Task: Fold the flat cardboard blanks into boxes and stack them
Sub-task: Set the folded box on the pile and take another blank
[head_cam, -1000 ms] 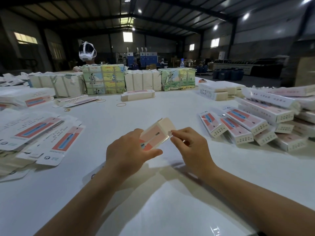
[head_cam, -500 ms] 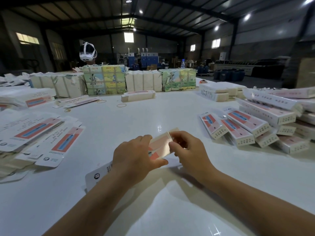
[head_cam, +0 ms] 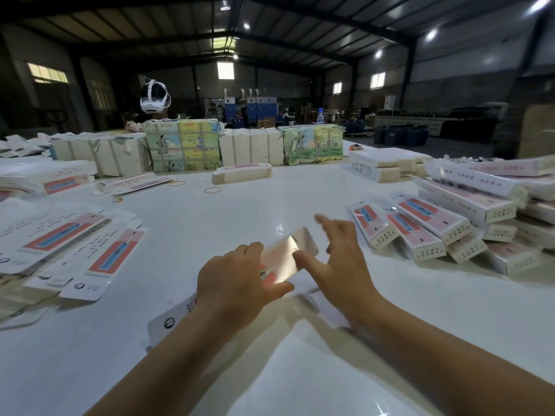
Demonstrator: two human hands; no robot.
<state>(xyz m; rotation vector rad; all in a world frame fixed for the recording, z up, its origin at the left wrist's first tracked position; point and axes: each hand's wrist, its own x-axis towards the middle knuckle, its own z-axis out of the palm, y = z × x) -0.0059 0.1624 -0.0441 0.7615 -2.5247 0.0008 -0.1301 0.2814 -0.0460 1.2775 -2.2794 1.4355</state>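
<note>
Likely factory hall: steel roof [head_cam: 270, 34], machines [head_cam: 255, 106].

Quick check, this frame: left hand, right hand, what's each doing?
Left hand: grips the half-folded box.
Right hand: open, fingers spread; contact with the box cannot be told.

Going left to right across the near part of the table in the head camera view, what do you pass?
Flat blanks → left hand holding the box being folded → right hand, fingers spread → pile of folded boxes.
</note>
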